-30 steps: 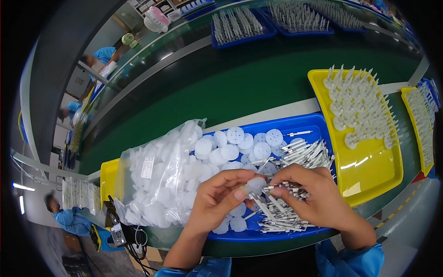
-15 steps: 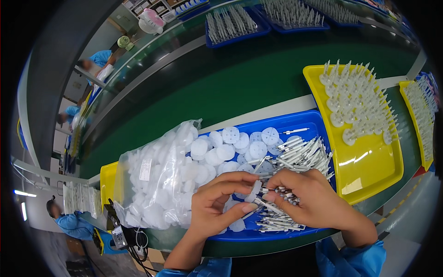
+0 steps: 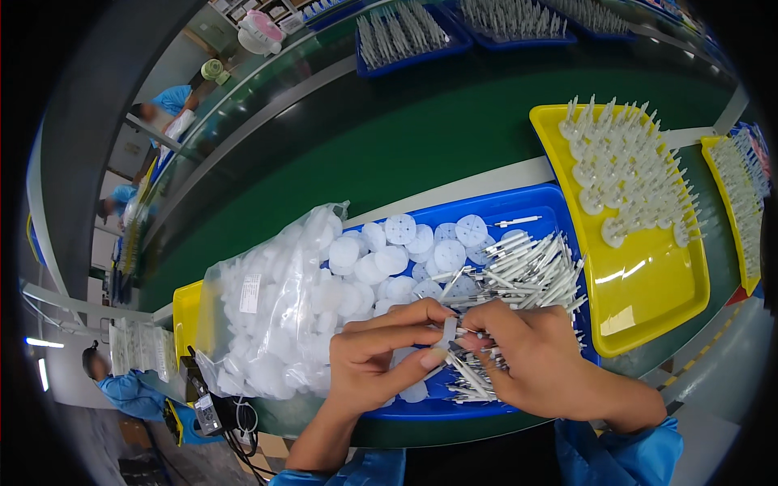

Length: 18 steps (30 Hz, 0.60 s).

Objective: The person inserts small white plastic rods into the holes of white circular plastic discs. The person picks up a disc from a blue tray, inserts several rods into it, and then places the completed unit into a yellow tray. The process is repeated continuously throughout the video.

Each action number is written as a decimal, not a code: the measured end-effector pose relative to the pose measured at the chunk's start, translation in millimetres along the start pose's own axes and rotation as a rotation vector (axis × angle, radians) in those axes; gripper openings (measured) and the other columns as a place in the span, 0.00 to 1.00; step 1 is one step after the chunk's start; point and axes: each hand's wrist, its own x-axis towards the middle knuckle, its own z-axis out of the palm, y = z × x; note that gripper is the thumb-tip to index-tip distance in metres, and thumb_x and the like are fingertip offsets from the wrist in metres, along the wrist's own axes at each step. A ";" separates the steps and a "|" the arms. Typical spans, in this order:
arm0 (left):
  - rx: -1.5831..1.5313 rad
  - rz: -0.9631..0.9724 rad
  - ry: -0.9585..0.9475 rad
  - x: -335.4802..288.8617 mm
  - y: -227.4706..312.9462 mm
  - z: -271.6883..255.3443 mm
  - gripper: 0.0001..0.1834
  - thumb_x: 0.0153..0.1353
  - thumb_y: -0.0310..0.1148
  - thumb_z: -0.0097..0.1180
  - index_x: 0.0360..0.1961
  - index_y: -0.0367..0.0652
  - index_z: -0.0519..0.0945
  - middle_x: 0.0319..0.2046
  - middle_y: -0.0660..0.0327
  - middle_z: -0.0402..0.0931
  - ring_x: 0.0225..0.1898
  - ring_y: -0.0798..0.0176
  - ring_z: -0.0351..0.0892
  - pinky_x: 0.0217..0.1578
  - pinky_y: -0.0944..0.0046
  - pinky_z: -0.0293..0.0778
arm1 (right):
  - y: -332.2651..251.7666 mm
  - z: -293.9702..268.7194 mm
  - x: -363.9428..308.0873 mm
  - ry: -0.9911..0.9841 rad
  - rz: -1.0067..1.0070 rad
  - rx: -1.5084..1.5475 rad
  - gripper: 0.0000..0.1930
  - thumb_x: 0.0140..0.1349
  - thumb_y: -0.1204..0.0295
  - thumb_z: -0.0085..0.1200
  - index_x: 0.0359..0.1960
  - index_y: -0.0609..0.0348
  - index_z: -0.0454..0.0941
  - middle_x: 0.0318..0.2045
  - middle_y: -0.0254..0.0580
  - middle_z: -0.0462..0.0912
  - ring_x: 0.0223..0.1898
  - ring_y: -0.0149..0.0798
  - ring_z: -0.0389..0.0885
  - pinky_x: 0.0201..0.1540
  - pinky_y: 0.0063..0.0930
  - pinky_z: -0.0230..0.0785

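My left hand pinches a round white plastic disc by its edge, turned nearly edge-on. Close against the disc's right face, my right hand is closed on a thin rod, mostly hidden by the fingers. Both hands are over a blue tray. Loose white discs with small holes lie in its left part. A pile of thin white rods with metal ends fills the right part, partly covered by my right hand.
A clear bag of white discs leans over the blue tray's left end. At right, a yellow tray holds rows of discs with upright rods. Blue trays of similar pieces stand beyond the green surface. Cables and a power adapter lie at left.
My right fingers have curled in closer to the disc, and the rod is now more hidden. The disc has turned more edge-on. The view has shifted slightly.
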 end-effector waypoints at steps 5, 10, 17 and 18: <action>0.210 0.184 0.035 2.6 2.4 -1.6 0.16 0.50 0.17 0.71 0.42 0.29 0.84 0.51 0.41 0.80 0.53 0.48 0.81 0.53 0.53 0.77 | 10.0 -1.7 7.0 0.076 -0.233 -0.050 0.14 0.54 0.78 0.62 0.42 0.59 0.74 0.28 0.45 0.84 0.28 0.46 0.85 0.26 0.34 0.74; 0.169 0.191 0.103 5.8 3.1 6.9 0.20 0.48 0.19 0.73 0.45 0.31 0.83 0.57 0.40 0.74 0.54 0.48 0.81 0.54 0.52 0.78 | 8.5 -7.6 6.7 0.164 -0.188 -0.045 0.15 0.52 0.80 0.63 0.42 0.59 0.75 0.30 0.42 0.80 0.28 0.43 0.85 0.26 0.33 0.74; 0.535 0.374 0.023 2.3 5.2 7.2 0.18 0.49 0.21 0.72 0.42 0.34 0.82 0.58 0.36 0.71 0.52 0.39 0.81 0.54 0.45 0.78 | 7.4 -0.5 2.7 0.087 -0.144 0.062 0.18 0.48 0.82 0.63 0.42 0.57 0.75 0.32 0.39 0.80 0.28 0.40 0.85 0.26 0.32 0.75; 0.642 0.438 0.023 2.1 6.7 7.9 0.19 0.48 0.21 0.73 0.43 0.34 0.83 0.58 0.38 0.73 0.52 0.41 0.82 0.52 0.48 0.78 | 8.4 0.8 2.6 0.094 -0.151 0.062 0.18 0.48 0.82 0.63 0.42 0.57 0.75 0.32 0.39 0.80 0.28 0.41 0.85 0.25 0.32 0.75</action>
